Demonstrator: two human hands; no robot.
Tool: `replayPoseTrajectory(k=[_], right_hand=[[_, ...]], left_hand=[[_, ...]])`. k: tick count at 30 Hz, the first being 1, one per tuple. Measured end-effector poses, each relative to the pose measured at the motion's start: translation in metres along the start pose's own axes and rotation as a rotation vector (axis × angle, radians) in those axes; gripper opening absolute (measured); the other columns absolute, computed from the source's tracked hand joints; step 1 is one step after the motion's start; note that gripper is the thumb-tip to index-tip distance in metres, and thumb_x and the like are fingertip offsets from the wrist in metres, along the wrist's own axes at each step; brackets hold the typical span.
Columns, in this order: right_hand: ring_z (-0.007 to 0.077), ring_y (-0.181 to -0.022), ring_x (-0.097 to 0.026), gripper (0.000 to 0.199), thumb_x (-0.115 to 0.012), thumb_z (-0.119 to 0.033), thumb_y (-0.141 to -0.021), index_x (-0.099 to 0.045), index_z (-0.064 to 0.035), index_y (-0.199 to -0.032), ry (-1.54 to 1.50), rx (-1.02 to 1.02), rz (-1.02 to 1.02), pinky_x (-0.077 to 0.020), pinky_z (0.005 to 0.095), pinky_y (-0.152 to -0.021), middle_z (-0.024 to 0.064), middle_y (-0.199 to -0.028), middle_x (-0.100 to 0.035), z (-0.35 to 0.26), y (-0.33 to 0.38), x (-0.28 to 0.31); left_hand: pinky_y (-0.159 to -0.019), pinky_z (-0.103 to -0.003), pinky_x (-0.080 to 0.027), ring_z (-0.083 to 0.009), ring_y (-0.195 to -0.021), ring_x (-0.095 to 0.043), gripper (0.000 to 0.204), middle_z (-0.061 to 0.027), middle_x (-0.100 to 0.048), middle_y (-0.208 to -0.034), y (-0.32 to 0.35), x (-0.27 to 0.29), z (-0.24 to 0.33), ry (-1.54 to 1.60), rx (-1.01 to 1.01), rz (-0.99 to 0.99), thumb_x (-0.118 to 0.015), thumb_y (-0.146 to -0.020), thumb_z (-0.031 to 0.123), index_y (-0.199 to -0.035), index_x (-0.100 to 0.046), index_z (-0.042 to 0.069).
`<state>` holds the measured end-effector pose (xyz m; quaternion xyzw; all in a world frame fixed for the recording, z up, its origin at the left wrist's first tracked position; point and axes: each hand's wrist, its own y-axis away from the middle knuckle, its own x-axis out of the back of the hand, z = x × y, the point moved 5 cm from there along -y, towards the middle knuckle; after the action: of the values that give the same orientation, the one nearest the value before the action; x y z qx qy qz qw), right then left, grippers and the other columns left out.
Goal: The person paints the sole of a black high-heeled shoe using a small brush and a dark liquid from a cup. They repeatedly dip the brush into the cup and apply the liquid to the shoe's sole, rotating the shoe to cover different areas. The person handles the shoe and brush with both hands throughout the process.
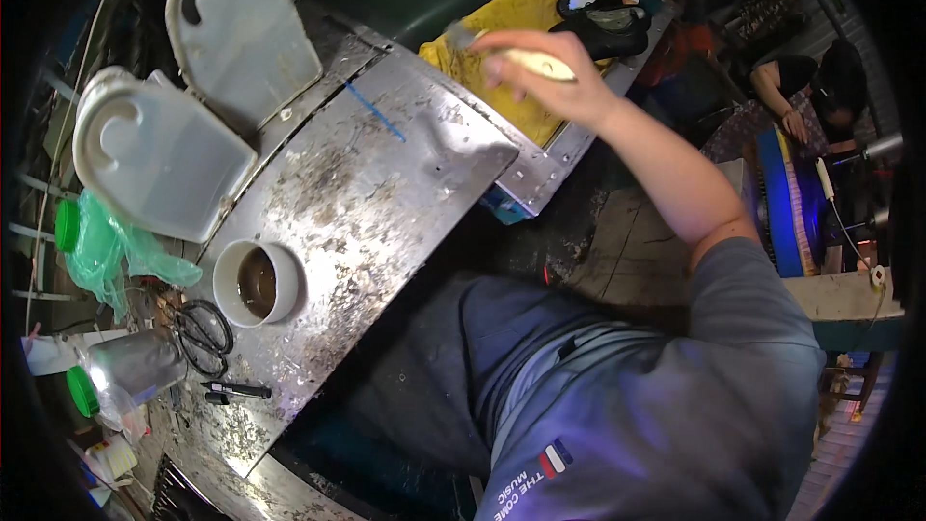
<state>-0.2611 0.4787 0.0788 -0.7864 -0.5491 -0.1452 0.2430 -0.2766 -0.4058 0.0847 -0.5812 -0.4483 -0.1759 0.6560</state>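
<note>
My right hand [545, 72] reaches out over the far end of a stained metal worktable [386, 193] and is closed around the pale wooden handle of a brush [535, 62]. The brush head points left, above a yellow cloth [511, 29]. On that cloth lie dark shoe pieces [603, 14]. My left hand is out of view.
Two white plastic jerrycans [159, 150] lie at the table's left. A white cup of brown liquid [256, 282], black scissors [203, 333], a black marker [236, 390], a green plastic bag [106, 251] and a clear bottle stand near the left edge. Another person [801, 87] sits at the far right.
</note>
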Motion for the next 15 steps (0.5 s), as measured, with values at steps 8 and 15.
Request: replayPoseTrajectory(k=[8, 15], right_hand=[[0.0338, -0.098, -0.072, 0.051, -0.078, -0.032, -0.085, -0.06, -0.0162, -0.13, 1.416, -0.026, 0.074, -0.0573, 0.0469, -0.083, 0.0151, -0.11, -0.074, 0.164, -0.037, 0.19], [0.0375, -0.109, -0.069, 0.075, -0.091, -0.032, -0.071, -0.052, -0.0093, -0.13, 1.307, -0.439, -0.161, -0.0549, 0.0479, -0.09, 0.0182, -0.112, -0.072, 0.203, -0.064, 0.207]], left_hand=[[-0.087, -0.043, -0.055, -0.0379, -0.098, -0.067, 0.053, -0.0268, -0.069, -0.112, 0.103, 0.116, 0.113, 0.067, -0.035, -0.173, -0.074, -0.093, 0.035, -0.126, -0.065, -0.006], [-0.101, -0.047, -0.05, -0.0444, -0.112, -0.063, 0.051, -0.0345, -0.066, -0.118, 0.163, 0.127, 0.071, -0.005, -0.114, -0.15, -0.073, -0.095, 0.028, -0.122, -0.063, -0.013]])
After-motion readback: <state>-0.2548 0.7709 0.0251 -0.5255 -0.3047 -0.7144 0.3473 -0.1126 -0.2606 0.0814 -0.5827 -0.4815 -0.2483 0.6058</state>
